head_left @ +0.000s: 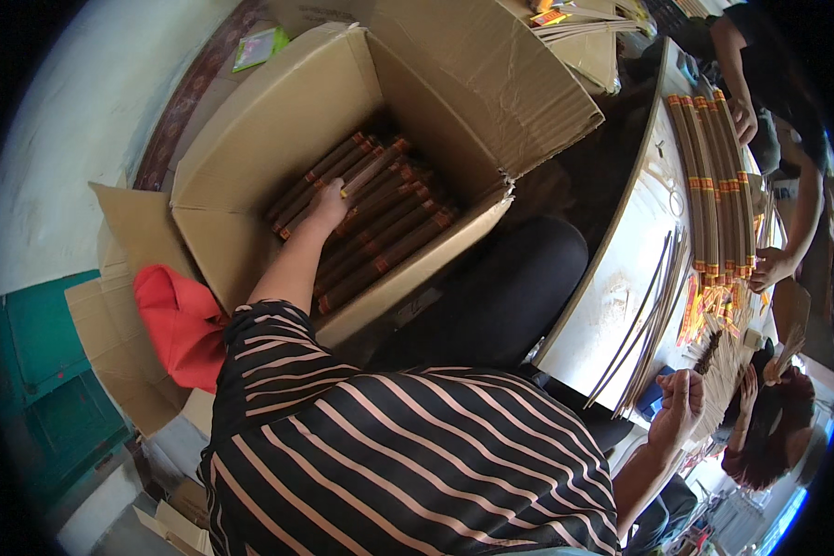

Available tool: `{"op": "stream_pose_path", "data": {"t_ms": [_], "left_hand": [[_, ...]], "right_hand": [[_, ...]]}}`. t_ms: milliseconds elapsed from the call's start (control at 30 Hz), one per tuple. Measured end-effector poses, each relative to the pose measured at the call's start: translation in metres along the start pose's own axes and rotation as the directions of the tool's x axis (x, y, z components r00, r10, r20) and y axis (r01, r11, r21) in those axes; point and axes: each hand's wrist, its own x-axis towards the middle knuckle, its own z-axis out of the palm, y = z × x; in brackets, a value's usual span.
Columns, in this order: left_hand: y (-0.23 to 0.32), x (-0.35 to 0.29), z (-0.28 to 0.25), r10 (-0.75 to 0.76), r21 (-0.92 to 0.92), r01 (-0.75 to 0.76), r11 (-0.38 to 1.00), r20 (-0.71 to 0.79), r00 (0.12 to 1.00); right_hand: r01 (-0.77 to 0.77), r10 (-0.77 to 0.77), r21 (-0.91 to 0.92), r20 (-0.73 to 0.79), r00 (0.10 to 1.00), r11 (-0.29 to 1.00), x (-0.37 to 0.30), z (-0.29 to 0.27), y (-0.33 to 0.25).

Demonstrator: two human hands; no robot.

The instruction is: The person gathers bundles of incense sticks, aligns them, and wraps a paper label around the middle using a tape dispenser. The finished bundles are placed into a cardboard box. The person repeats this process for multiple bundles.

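My left hand [327,202] reaches down into a large open cardboard box [278,120], its fingers closed around a bundle of incense sticks [372,167]. Under and beside it, several more brown bundles [380,236] with red and yellow bands lie side by side. My right hand [680,400] is a loose fist by the near end of the white table, with nothing showing in it. Close to that fist are loose dark sticks [635,324] and a fan of pale sticks [725,385].
Banded bundles [707,185] lie on the white table [612,269], where another person's hands [771,269] touch them. A further person sits at the lower right. Red cloth [181,324] hangs by the box's left flap. My dark-trousered leg [500,287] is between box and table.
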Motion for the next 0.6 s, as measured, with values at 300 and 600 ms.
{"op": "stream_pose_path", "data": {"t_ms": [300,600], "left_hand": [[-0.062,0.034,0.053,-0.325,-0.223,0.431,0.874,0.392,0.861],[0.026,0.062,0.017,0.019,-0.485,-0.051,0.873,-0.072,0.997]], "right_hand": [[-0.136,0.122,-0.102,-0.132,0.984,0.985,0.006,-0.009,-0.012],[-0.063,-0.076,-0.333,-0.388,0.919,0.941,0.009,-0.103,0.034]]}}
